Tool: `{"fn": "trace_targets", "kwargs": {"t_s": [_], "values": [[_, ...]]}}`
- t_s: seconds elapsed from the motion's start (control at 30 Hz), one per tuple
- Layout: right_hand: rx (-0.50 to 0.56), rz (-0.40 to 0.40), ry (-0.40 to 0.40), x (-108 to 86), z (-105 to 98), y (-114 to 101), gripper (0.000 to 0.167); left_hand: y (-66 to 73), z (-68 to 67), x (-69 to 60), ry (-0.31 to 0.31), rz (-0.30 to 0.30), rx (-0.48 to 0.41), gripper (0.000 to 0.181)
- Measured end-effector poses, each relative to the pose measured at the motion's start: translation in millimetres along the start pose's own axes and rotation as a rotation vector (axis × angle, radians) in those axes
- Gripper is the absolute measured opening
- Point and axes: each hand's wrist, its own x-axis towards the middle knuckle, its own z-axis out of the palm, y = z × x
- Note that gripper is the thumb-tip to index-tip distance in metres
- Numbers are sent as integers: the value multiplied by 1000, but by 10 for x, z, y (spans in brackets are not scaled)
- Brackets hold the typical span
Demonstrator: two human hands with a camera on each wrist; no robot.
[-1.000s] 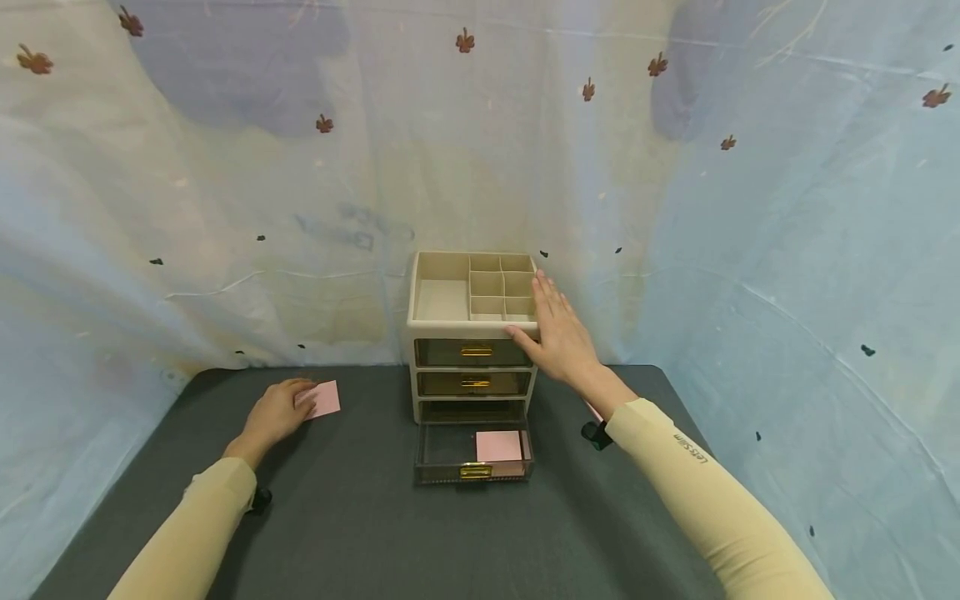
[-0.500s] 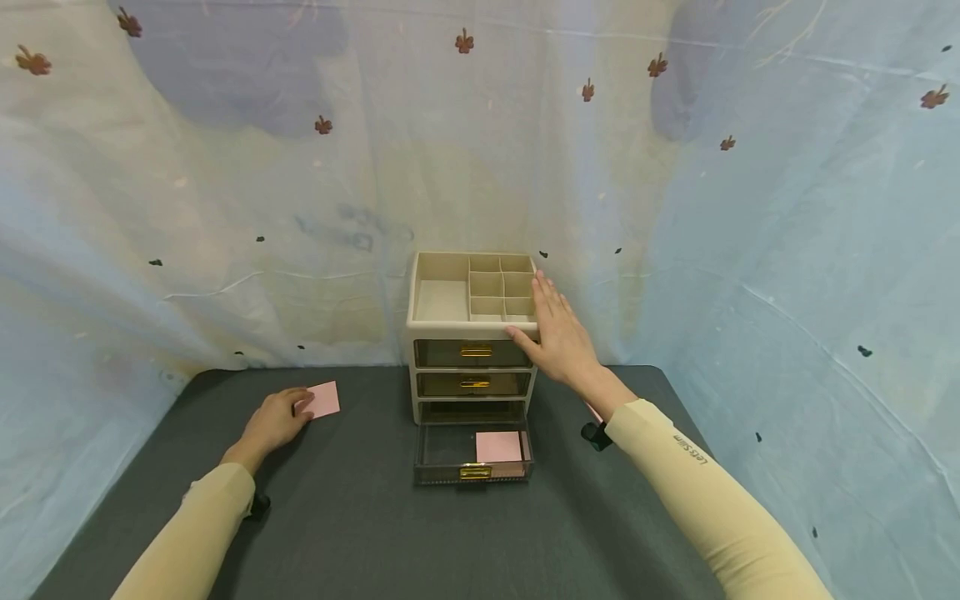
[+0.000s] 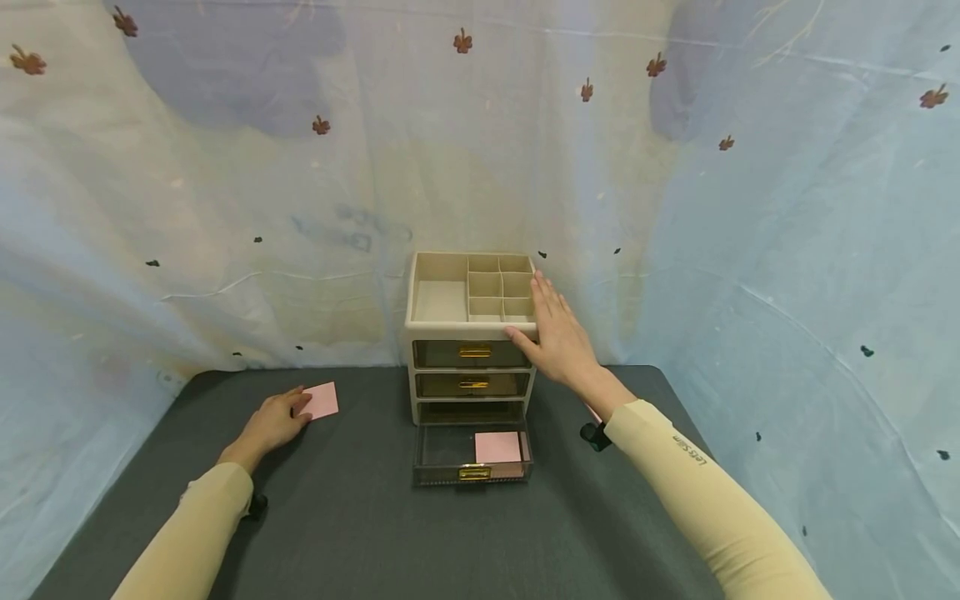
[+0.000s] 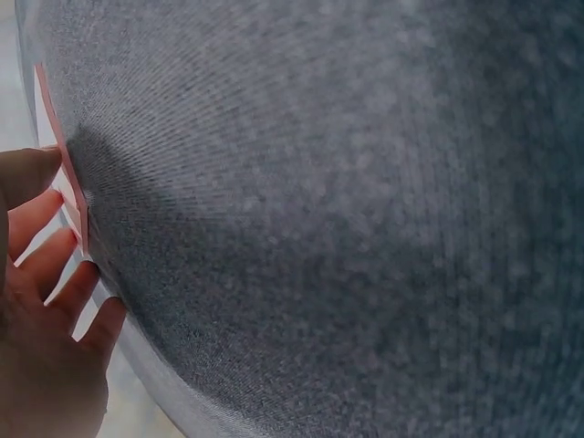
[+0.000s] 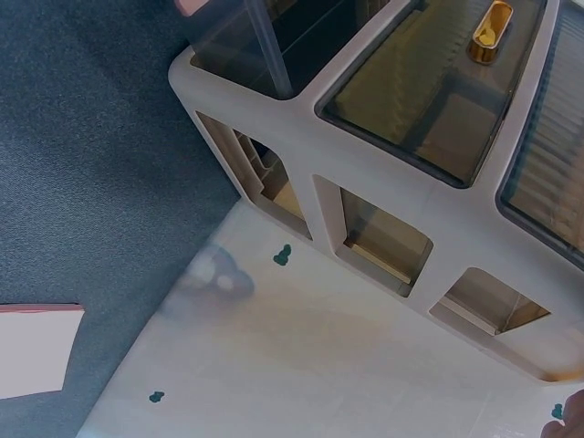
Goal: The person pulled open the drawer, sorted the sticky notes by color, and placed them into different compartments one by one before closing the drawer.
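My left hand point(image 3: 272, 423) is at the left end of a pink sticky note pad point(image 3: 322, 400) lying on the table. Thumb and fingertips pinch the pad across its sides, and the left wrist view shows its pink edge point(image 4: 67, 155) by the thumb. My right hand point(image 3: 562, 337) rests, fingers extended, against the right side and upper rim of a cream drawer organizer point(image 3: 446, 331). Its bottom drawer point(image 3: 442, 473) is pulled out, with a pink sticky note pad point(image 3: 498, 447) inside at the right.
Two closed drawers point(image 3: 473, 384) with gold handles sit above the pulled-out one. Another pink-edged pad point(image 5: 36, 351) lies to the organizer's right, mostly hidden by the forearm in the head view. A patterned curtain point(image 3: 480, 167) hangs behind the dark table point(image 3: 360, 517).
My left hand has drawn back slightly to the left, and a gap now shows between thumb and forefinger. The pad, organizer and right hand have stayed put.
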Motion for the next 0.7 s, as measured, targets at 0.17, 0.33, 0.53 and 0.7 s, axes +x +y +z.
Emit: {"fn": "trace_targets", "kwargs": {"t_s": [0.17,0.33,0.53,0.7], "values": [[9,0,0,-13,-7,-19,97,5,2,-14,-16,-12,8,51],[19,-3,1,-30,-13,-29,97,16,-10,-21,-12,-6,-6,50],[24,-5,-3,-29,-24,-32,97,9,-19,-21,18,8,-46,47],[15,-7,-4,-27,-28,-33,97,25,-37,-34,33,10,-89,48]]}}
